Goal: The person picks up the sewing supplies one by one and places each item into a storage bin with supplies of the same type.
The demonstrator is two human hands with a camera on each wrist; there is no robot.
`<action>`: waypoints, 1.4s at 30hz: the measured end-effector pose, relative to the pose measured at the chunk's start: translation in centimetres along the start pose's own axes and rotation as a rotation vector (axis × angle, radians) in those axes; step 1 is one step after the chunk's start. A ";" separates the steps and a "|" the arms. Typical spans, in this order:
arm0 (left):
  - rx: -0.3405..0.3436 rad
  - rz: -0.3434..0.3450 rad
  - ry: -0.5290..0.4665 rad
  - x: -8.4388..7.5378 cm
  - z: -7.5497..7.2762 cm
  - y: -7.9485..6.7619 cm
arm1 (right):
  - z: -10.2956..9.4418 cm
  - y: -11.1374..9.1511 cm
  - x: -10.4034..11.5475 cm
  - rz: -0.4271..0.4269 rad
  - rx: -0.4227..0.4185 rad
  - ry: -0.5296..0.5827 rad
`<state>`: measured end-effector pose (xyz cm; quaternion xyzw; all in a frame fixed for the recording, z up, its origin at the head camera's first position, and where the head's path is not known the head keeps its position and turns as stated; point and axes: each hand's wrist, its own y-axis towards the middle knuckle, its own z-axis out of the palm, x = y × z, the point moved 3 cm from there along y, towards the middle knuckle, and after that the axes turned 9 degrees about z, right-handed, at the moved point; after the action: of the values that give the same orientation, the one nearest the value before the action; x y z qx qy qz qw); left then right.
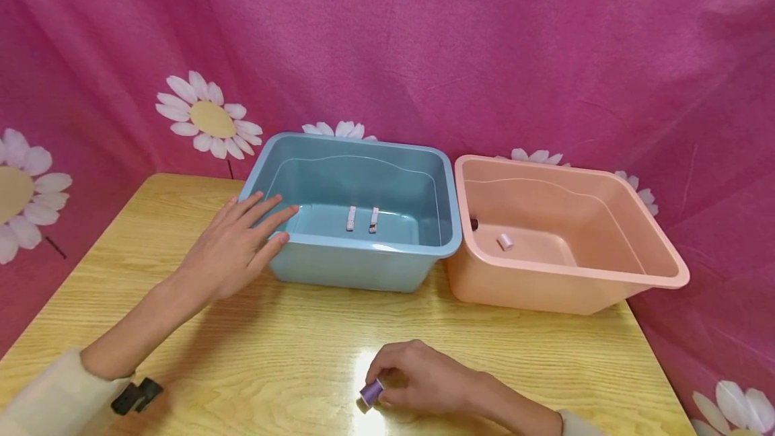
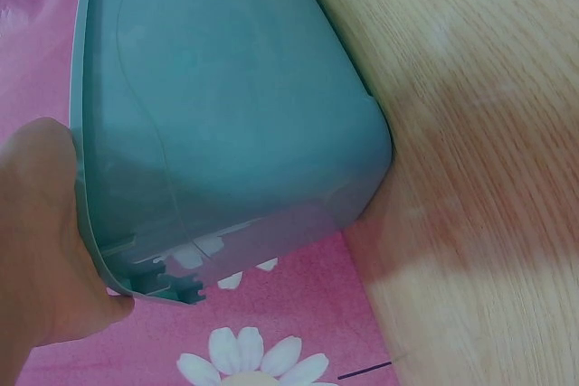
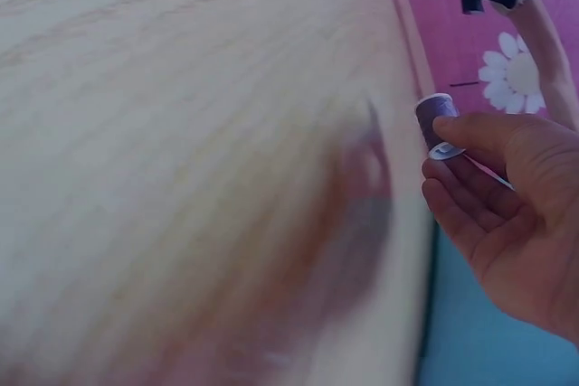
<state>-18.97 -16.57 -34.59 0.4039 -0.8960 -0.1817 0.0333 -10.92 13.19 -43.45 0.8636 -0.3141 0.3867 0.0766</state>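
Observation:
A small spool of purple thread (image 1: 372, 392) is pinched between the thumb and fingers of my right hand (image 1: 424, 379), low over the front of the table. In the right wrist view the spool (image 3: 436, 126) shows white ends, with my thumb across its side. My left hand (image 1: 239, 247) rests with straight, spread fingers at the near left corner of the blue bin (image 1: 363, 268). Inside that bin lie two narrow whitish pieces (image 1: 350, 219). To its right stands the pink bin (image 1: 545, 288), holding a white spool (image 1: 505, 242) and a dark small item (image 1: 474, 224).
Both bins stand side by side on a wooden table (image 1: 290, 348), close to its back edge. Behind them hangs a magenta curtain (image 1: 393, 52) with large daisies. A black strap clip (image 1: 136, 395) sits at the left sleeve.

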 end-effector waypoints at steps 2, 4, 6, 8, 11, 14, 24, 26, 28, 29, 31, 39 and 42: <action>-0.002 0.002 0.001 0.0 0.0 0.0 | -0.7 -0.1 0.4 -0.002 -0.029 0.017; -0.004 0.004 0.003 0.0 0.0 0.0 | -1.5 -0.2 0.8 -0.009 -0.056 0.034; -0.006 0.005 0.003 0.0 0.0 0.0 | -2.5 -0.3 1.3 -0.017 -0.100 0.006; -0.008 0.006 0.003 0.0 0.0 0.1 | -3.5 -0.5 1.7 -0.030 -0.134 -0.005; -0.008 0.005 0.004 0.0 0.0 0.1 | -5.2 -0.9 2.3 -0.034 -0.183 0.011; -0.008 0.004 0.006 0.0 0.0 0.1 | -6.9 -1.4 2.7 -0.027 -0.223 0.059; -0.019 0.015 -0.009 0.1 0.2 0.2 | -11.9 -3.8 3.0 -0.018 -0.419 -0.008; -0.017 0.015 -0.007 0.1 0.1 0.3 | -12.8 -4.1 2.9 -0.015 -0.462 -0.008; -0.014 0.014 -0.005 0.1 0.1 0.3 | -13.7 -4.4 2.8 -0.002 -0.498 0.003; -0.011 0.012 -0.005 0.1 0.1 0.3 | -14.2 -4.6 2.7 0.009 -0.513 0.009; -0.005 0.011 -0.004 0.1 0.1 0.2 | -15.0 -4.8 2.4 0.032 -0.523 0.069; -0.009 0.011 -0.001 0.0 0.0 0.0 | -18.8 -5.7 0.5 0.112 -0.582 0.166; -0.007 0.011 0.001 -0.1 0.0 0.0 | -20.0 -6.1 -0.6 0.123 -0.604 0.160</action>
<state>-18.89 -16.51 -34.62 0.3989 -0.8975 -0.1845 0.0364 -19.99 25.79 -29.38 0.7480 -0.4594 0.3467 0.3306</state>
